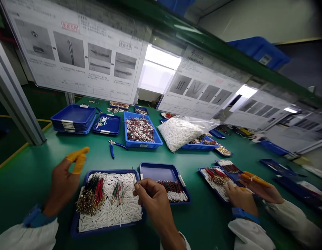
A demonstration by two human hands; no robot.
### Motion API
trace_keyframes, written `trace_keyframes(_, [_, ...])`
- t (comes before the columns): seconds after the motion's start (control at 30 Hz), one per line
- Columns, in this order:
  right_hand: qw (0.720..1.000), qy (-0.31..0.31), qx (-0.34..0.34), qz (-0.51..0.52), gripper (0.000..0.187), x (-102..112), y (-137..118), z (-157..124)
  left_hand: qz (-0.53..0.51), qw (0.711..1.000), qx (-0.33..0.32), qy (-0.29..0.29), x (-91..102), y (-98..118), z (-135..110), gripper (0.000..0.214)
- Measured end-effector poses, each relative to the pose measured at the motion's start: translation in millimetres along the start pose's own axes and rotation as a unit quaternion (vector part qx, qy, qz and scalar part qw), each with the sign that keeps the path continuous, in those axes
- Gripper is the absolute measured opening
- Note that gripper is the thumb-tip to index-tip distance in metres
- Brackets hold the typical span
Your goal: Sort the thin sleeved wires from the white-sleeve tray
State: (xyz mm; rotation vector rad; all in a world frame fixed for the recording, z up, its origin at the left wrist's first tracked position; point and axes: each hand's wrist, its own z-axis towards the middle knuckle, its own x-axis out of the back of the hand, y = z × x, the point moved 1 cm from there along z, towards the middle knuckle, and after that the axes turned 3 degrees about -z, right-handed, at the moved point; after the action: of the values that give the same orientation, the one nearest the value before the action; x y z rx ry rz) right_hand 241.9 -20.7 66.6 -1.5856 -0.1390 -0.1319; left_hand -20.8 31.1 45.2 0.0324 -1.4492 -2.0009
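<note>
My left hand [63, 180] is raised at the left of a blue tray [77, 222], touching nothing, with yellow finger cots on two fingers. That tray holds many white tubes and a bundle of wires with gold terminals [90, 196]. My right hand [153, 201] hangs over the tray's right rim, thumb and forefinger pinched together with nothing visible between them. Just beyond it, a second blue tray [161, 170] holds red and dark wires with white tube ends [172, 191].
Blue-handled pliers [114, 147] lie on the green workbench [33, 194]. Beyond stand a wire-filled blue tray [142, 146], stacked blue trays [73, 118] and a bag of white tubes [176, 133]. A co-worker's hands [251, 192] work at the right. Instruction sheets [77, 52] hang overhead.
</note>
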Motion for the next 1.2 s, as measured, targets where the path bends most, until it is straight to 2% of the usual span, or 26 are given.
trace_keyframes(0.17, [0.999, -0.029, 0.011, 0.042, 0.032, -19, -12, 12, -0.033, 0.987, -0.054, -0.147, -5.6, 27, -19, 0.034])
trace_keyframes(0.3, [0.998, -0.040, 0.023, 0.037, 0.035, -31, -11, 19, -0.045, 0.976, -0.052, -0.208, -17.2, 35, -33, 0.031])
trace_keyframes(0.43, [0.997, -0.049, 0.033, 0.048, 0.039, -43, -2, 21, -0.073, 0.974, -0.042, -0.208, -25.3, 33, -38, 0.026])
trace_keyframes(0.57, [0.994, -0.056, 0.030, 0.083, 0.038, -54, 6, 21, -0.086, 0.976, -0.057, -0.190, -25.1, 30, -39, 0.017])
trace_keyframes(0.7, [0.994, -0.077, 0.035, 0.069, 0.036, -53, 8, 20, -0.060, 0.980, -0.062, -0.177, -22.7, 29, -40, 0.017])
trace_keyframes(0.8, [0.996, -0.041, 0.055, 0.051, 0.031, -46, 7, 21, -0.037, 0.982, -0.076, -0.170, -23.1, 28, -42, 0.016])
trace_keyframes(0.93, [0.994, 0.011, 0.065, 0.085, 0.029, -39, 8, 22, -0.023, 0.977, -0.104, -0.187, -24.3, 28, -45, 0.015])
trace_keyframes(1.07, [0.990, 0.035, 0.072, 0.113, 0.025, -38, 8, 24, -0.014, 0.969, -0.143, -0.203, -23.7, 31, -47, 0.013])
trace_keyframes(1.2, [0.988, 0.033, 0.090, 0.118, 0.024, -38, 8, 24, -0.004, 0.963, -0.182, -0.201, -22.9, 34, -47, 0.013])
